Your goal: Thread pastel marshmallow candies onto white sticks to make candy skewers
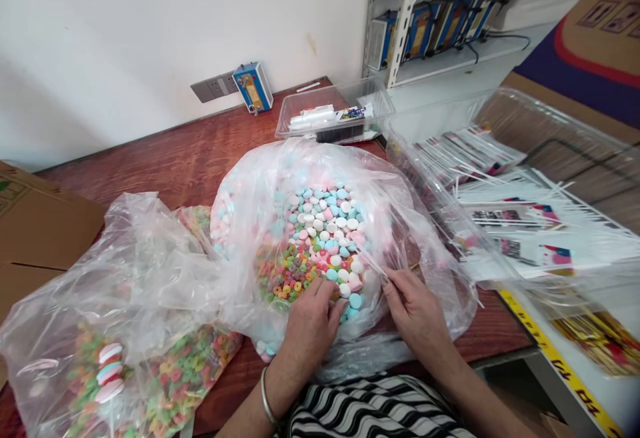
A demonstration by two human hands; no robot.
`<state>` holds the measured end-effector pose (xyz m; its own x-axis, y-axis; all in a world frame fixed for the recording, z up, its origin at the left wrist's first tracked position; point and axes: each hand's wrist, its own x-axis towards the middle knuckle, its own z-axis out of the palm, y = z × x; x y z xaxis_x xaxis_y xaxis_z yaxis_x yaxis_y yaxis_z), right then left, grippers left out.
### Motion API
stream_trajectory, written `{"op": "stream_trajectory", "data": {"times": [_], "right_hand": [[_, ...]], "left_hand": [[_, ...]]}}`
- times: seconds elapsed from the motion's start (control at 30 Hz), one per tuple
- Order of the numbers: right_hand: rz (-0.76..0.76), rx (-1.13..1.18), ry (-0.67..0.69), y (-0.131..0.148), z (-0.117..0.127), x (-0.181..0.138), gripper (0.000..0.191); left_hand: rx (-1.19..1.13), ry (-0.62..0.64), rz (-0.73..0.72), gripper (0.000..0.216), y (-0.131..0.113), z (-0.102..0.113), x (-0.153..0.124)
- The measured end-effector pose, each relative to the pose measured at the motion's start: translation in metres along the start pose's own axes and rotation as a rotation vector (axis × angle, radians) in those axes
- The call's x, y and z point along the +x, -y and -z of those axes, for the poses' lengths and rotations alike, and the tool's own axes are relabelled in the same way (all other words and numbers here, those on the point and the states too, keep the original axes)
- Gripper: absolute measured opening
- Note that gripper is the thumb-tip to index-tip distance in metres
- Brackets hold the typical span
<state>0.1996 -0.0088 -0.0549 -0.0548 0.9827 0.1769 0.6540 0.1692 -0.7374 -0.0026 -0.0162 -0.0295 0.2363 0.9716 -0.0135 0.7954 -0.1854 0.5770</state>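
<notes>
A large clear plastic bag [400, 205] lies open on the table, filled with pink, white and blue button-shaped candies [320, 218]. In its near part is a heap of small colourful ring gummies [293, 271]. My left hand [313, 318] is over the candies at the edge of the rings, thumb and fingers closed together; what they pinch is hidden. My right hand [415, 308] holds a thin white stick [370, 261] that points up and left over the candies. To the left, a finished candy skewer [110, 371] of stacked candies lies on another bag of ring gummies [175, 385].
Right of the bag is a clear plastic bin [440, 225] with white sticks and printed packets. A smaller clear tray [335, 111] stands behind. Cardboard boxes flank the table [175, 145]. A blue device [253, 88] sits by the wall socket; more are on the shelf.
</notes>
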Motion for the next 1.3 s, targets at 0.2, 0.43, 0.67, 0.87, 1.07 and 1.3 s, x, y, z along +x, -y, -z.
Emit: {"op": "stream_trajectory", "data": {"times": [0.2,0.43,0.67,0.87,1.07,1.3], "right_hand": [[0.027,-0.082,-0.041,-0.018,0.003,0.004,0.033],[0.074,0.014,-0.162,0.003,0.020,0.005,0.036],[0.083,0.249,0.176,0.030,0.024,-0.002,0.037],[0.192,0.217,0.162,0.036,0.015,-0.007,0.036],[0.225,0.167,0.144,0.041,0.014,-0.006,0.036],[0.221,0.132,0.167,0.041,0.012,-0.004,0.034]], "left_hand": [[0.028,0.022,0.012,0.020,0.000,-0.001,0.007],[0.040,0.076,-0.017,0.008,-0.002,-0.004,0.014],[-0.865,-0.115,0.272,0.022,-0.004,0.008,0.016],[-1.565,-0.158,0.445,0.028,-0.004,0.031,0.022],[-1.672,-0.088,0.413,0.027,-0.004,0.033,0.019],[-1.659,-0.090,0.420,0.025,0.001,0.031,0.020]]}}
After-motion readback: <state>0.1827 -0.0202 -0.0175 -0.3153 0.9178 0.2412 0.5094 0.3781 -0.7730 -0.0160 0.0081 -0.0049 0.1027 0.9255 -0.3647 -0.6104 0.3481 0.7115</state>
